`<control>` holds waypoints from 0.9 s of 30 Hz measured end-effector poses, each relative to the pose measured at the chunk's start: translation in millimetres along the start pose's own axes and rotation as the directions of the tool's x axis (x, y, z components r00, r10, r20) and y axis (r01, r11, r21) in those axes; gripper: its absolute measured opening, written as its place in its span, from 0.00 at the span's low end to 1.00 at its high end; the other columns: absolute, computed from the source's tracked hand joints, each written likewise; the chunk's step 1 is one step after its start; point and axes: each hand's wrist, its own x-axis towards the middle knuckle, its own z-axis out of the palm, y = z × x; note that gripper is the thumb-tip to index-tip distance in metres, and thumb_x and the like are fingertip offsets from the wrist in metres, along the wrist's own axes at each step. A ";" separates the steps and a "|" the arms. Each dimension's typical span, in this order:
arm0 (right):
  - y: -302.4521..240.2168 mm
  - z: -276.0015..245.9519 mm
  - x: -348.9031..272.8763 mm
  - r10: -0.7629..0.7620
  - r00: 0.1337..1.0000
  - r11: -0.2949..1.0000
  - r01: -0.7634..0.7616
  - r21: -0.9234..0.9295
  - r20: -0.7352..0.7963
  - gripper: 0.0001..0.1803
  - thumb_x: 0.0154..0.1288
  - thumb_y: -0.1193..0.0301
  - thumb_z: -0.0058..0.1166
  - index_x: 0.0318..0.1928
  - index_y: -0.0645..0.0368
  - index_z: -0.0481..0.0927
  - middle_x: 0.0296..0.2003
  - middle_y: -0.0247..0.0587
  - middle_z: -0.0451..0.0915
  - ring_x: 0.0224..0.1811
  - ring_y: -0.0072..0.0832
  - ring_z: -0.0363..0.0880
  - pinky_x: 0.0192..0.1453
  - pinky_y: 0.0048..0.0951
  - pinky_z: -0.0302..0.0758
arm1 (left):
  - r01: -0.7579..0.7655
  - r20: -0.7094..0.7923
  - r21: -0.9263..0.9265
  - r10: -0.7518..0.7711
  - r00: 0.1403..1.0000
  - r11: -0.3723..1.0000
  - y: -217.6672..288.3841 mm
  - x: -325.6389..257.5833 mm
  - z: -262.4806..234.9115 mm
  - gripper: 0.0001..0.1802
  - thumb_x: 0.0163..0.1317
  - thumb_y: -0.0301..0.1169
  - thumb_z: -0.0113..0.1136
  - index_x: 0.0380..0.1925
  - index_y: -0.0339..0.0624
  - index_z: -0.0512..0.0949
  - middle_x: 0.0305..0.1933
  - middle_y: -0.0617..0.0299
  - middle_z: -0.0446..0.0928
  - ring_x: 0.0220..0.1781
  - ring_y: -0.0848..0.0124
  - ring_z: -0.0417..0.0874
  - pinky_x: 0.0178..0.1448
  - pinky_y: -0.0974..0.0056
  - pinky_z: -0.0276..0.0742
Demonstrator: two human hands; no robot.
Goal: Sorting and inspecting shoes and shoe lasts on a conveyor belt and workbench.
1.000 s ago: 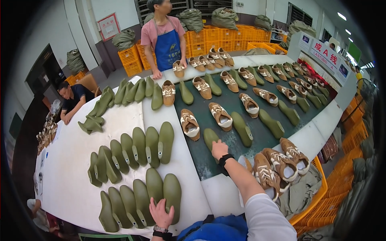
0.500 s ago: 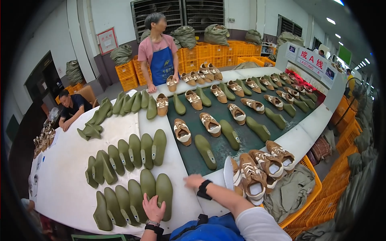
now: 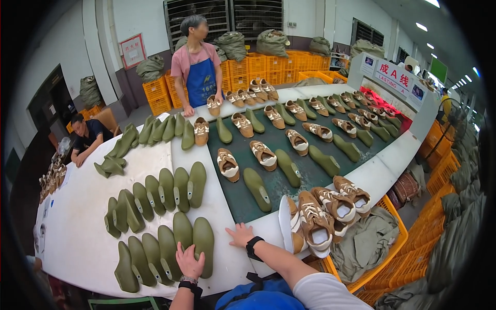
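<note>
So the big change from a second ago: the right hand (image 3: 241, 235) has pulled all the way back. It was stretched out over the green belt (image 3: 279, 155) toward the loose green shoe last (image 3: 257, 189) lying there, and now it sits flat on the white table edge (image 3: 227, 206) just short of the belt, fingers spread apart, gripping nothing. That last is still on the belt, just beyond the hand, so it hasn't been picked up.

The left hand (image 3: 189, 262) hasn't really budged. It rests on the near row of green lasts (image 3: 165, 250), fingers laid loosely over the gap between the two rightmost ones, not visibly clamped on either.

Past that row, farther from the belt edge, there's a second row of lasts (image 3: 155, 194), same as before. Right of the right hand, a bunch of tan sneakers (image 3: 323, 217) piles up at the belt's near corner. A person in a blue apron (image 3: 199, 62) stands at the belt's far side.

My read: the reach got called off and the sorting of the near row carries on.
</note>
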 end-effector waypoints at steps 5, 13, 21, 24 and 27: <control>-0.4 2.1 -1.0 -0.010 0.999 0.999 0.008 -0.053 -0.040 0.40 0.57 0.47 0.53 0.68 0.33 0.52 0.60 0.51 0.59 0.65 0.44 0.52 0.60 0.61 0.58 | -0.007 -0.009 0.004 0.007 1.000 1.000 -1.5 -1.3 1.4 0.22 0.48 0.39 0.59 0.43 0.38 0.77 0.46 0.53 0.76 0.66 0.49 0.58 0.65 0.49 0.55; -1.4 -3.6 -1.2 0.006 1.000 1.000 -0.006 0.005 0.023 0.41 0.54 0.49 0.57 0.67 0.32 0.53 0.62 0.49 0.57 0.67 0.45 0.49 0.62 0.62 0.55 | -0.003 -0.013 0.001 0.003 1.000 1.000 -6.4 -1.7 4.2 0.23 0.49 0.41 0.59 0.43 0.39 0.77 0.46 0.53 0.77 0.67 0.50 0.57 0.66 0.48 0.53; -0.5 -2.1 0.6 -0.007 1.000 1.000 0.007 0.002 0.027 0.41 0.54 0.49 0.57 0.67 0.33 0.54 0.61 0.49 0.58 0.67 0.46 0.50 0.62 0.63 0.55 | -0.002 -0.032 -0.007 0.002 0.999 1.000 -8.5 -2.0 4.6 0.23 0.49 0.42 0.59 0.43 0.41 0.77 0.45 0.55 0.78 0.68 0.51 0.57 0.66 0.47 0.53; 0.8 -1.9 1.8 -0.018 0.999 1.000 0.018 0.010 0.041 0.41 0.54 0.49 0.57 0.67 0.34 0.54 0.61 0.49 0.57 0.67 0.46 0.50 0.63 0.62 0.55 | 0.015 -0.016 0.000 -0.015 1.000 1.000 -6.8 -2.4 2.9 0.23 0.49 0.42 0.59 0.43 0.39 0.77 0.44 0.53 0.78 0.67 0.49 0.57 0.66 0.49 0.53; 1.4 -5.3 0.9 -0.021 0.998 1.000 0.021 0.000 0.064 0.41 0.54 0.49 0.57 0.67 0.34 0.53 0.61 0.50 0.57 0.67 0.46 0.50 0.63 0.62 0.55 | 0.028 0.002 -0.027 -0.028 1.000 0.999 -7.4 -3.2 2.4 0.23 0.49 0.42 0.59 0.43 0.40 0.77 0.44 0.53 0.78 0.67 0.50 0.56 0.66 0.49 0.53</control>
